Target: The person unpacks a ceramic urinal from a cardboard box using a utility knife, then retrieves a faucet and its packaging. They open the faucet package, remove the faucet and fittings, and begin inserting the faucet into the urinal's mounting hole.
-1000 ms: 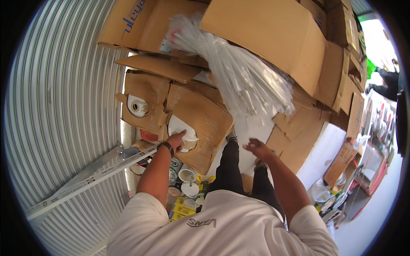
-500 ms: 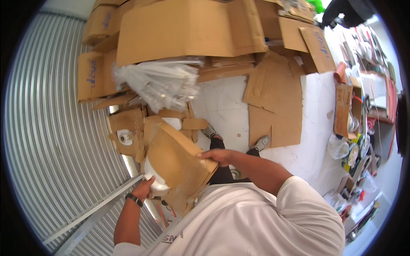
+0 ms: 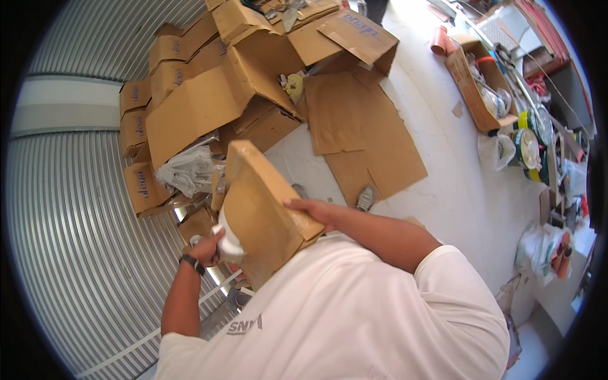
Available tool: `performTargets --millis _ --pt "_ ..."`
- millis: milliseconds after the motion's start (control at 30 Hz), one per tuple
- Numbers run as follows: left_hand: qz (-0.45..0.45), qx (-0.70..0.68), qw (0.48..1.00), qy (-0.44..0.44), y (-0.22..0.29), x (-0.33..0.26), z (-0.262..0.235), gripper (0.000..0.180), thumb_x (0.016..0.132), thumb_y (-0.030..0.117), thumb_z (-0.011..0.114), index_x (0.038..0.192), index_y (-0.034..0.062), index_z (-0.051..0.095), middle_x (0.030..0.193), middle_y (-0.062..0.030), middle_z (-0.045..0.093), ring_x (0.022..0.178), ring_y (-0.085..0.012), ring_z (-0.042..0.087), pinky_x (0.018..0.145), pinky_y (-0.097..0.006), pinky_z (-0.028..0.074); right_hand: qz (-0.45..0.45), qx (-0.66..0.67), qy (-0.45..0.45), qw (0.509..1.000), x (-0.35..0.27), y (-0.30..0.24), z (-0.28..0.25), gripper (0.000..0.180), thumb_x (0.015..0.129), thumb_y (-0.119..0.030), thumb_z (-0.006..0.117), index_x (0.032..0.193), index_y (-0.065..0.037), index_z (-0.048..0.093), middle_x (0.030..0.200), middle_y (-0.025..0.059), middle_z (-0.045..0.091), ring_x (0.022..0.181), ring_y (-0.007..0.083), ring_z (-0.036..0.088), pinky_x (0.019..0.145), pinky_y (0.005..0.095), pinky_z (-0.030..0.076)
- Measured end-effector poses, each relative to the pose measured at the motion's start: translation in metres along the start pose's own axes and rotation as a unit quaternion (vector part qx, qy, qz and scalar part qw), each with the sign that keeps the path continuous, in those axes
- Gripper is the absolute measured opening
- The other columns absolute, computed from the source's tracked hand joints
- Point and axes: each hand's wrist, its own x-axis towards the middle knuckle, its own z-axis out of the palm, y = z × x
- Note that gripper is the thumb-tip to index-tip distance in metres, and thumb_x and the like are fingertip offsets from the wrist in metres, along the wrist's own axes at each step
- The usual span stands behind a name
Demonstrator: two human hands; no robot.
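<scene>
Against my front I carry a tilted cardboard package (image 3: 263,218) with a smooth white rounded piece (image 3: 230,242) sticking out of its left side. My left hand (image 3: 207,248), with a dark band on its wrist, is closed on that white piece. The kind of piece is hidden by the cardboard. My right hand (image 3: 310,210) grips the package's right edge, thumb on top and the other fingers mostly out of sight beneath. Just beyond the package lies a bundle of clear plastic wrapping (image 3: 187,171). Another piece of cardboard (image 3: 196,221) shows below it, partly covered by my arm.
Cardboard boxes (image 3: 209,88) are stacked ahead, beside a ribbed metal shutter (image 3: 82,234) on the left. A flattened cardboard sheet (image 3: 364,136) lies on the white floor (image 3: 437,196). To the right stand an open box of parts (image 3: 482,85), buckets (image 3: 529,149) and plastic bags (image 3: 538,250).
My view has swung to the right, and the boxes now appear farther left. The package stays in both hands and stands more upright. The second cardboard piece is now mostly hidden.
</scene>
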Motion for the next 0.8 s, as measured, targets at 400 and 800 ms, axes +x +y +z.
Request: performTargets --millis 400,800 --pt "0.186 0.263 0.946 -0.018 0.322 -0.105 0.120 0.050 0.100 0.057 0.059 0.098 0.0069 0.065 0.064 0.0012 0.050 0.048 -0.0118 0.040 0.046 -0.031 0.034 -0.271 0.020 0.005 0.962 -0.221 -0.089 -0.050 0.067 0.098 -0.048 0.063 0.146 -0.003 0.049 0.134 0.0160 0.065 0.116 0.0272 0.069 0.100 0.0445 0.056" --pt "0.280 0.476 0.828 -0.094 0.702 -0.108 0.304 0.062 0.099 0.064 0.054 0.109 0.0040 0.068 0.066 -0.0019 0.055 0.049 -0.0126 0.048 0.044 -0.031 0.037 -0.443 0.061 0.152 0.881 -0.437 -0.262 -0.130 0.072 0.095 -0.049 0.066 0.147 -0.002 0.050 0.139 0.0161 0.063 0.123 0.0277 0.065 0.107 0.0441 0.052"
